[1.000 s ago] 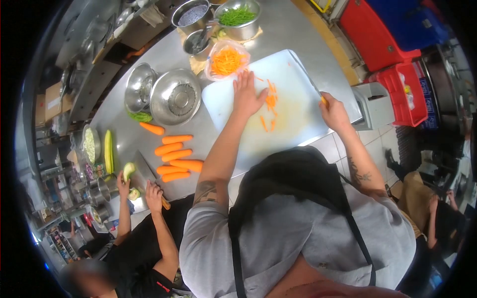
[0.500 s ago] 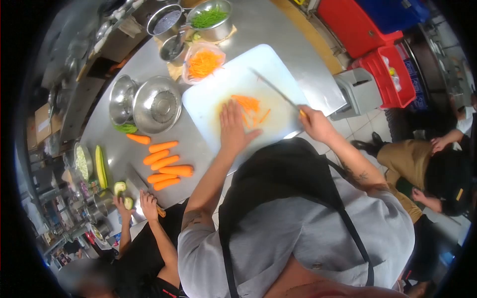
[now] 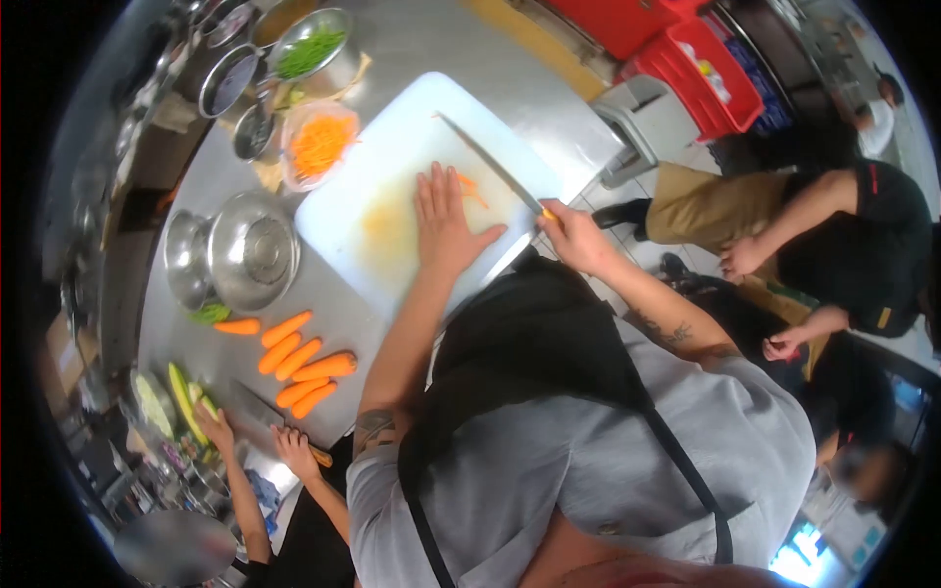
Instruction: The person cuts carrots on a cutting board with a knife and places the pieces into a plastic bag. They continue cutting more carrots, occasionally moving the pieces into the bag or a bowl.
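Observation:
My left hand [image 3: 445,220] lies flat on the white cutting board [image 3: 338,220], fingers stretched out and thumb spread. A few thin carrot strips [image 3: 472,191] show just beyond its fingertips; whatever is under the palm is hidden. Wrapped round the handle of a long kitchen knife [image 3: 490,162], my right hand [image 3: 578,238] is closed at the board's near right edge. The blade slants away over the right part of the board, its tip toward the far side. An orange-yellow stain [image 3: 384,223] marks the board left of my left hand.
Left of the board are a bag of shredded carrot [image 3: 321,147], steel bowls [image 3: 255,250] and several whole carrots [image 3: 294,358]. A bowl of chopped greens [image 3: 312,54] stands behind. A co-worker's hands [image 3: 294,451] are at lower left, near a knife. Other people stand at right.
The view has shifted, moving the board left in it. My left hand has slid rightward across the board, over the strips. The co-worker's one hand has moved to the green squash.

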{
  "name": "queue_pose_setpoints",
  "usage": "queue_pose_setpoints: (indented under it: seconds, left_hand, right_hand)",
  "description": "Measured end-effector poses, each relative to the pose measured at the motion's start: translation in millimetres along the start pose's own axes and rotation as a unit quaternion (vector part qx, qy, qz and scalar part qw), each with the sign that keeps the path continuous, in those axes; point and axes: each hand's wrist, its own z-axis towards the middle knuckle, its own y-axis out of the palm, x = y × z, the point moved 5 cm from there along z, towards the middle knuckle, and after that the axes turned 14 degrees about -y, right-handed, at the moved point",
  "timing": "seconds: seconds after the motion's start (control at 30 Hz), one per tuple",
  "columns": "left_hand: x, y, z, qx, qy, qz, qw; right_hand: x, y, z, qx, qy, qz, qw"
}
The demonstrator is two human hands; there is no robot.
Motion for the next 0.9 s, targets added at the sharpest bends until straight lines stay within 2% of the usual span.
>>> queue_pose_setpoints:
  seconds: [0.03,0.13,0.23,0.3,0.43,0.53,0.57,0.67,0.77,0.87,0.9]
  left_hand:
    - [-1,1,2,-0.013,-0.003,0.056,0.998]
    - [-20,11,46,0.054,-0.004,0.043,0.998]
    - [-23,15,87,0.045,0.030,0.009,0.999]
    - [-23,19,94,0.022,0.080,0.013,0.996]
    - [-32,19,69,-0.083,0.176,-0.047,0.980]
    - [-43,7,38,-0.083,0.155,-0.131,0.976]
    - [-43,-1,29,-0.047,0.167,-0.112,0.978]
    - [-49,-2,6,0.102,0.022,-0.185,0.977]
    - [-49,16,5,0.129,-0.064,-0.198,0.970]
    - [-35,26,17,0.124,-0.079,-0.144,0.979]
    - [-29,26,19,0.141,-0.077,-0.130,0.978]
  right_hand:
    - [-2,-8,-6,0.030,0.017,0.005,0.999]
    - [18,-11,-18,0.087,0.041,0.005,0.995]
    - [18,-9,-26,0.104,0.083,0.042,0.990]
    - [11,-8,-25,0.122,0.074,0.020,0.990]
    - [5,-7,-9,0.118,0.042,-0.029,0.992]
    - [1,0,10,0.094,0.003,-0.086,0.992]
    - [1,5,16,0.082,-0.010,-0.114,0.990]
    - [-9,27,20,0.034,-0.047,-0.140,0.988]
    - [-25,51,16,-0.031,-0.100,-0.075,0.992]
    - [-24,54,15,-0.019,0.008,0.022,1.000]
    - [-23,52,15,0.035,0.046,0.061,0.996]
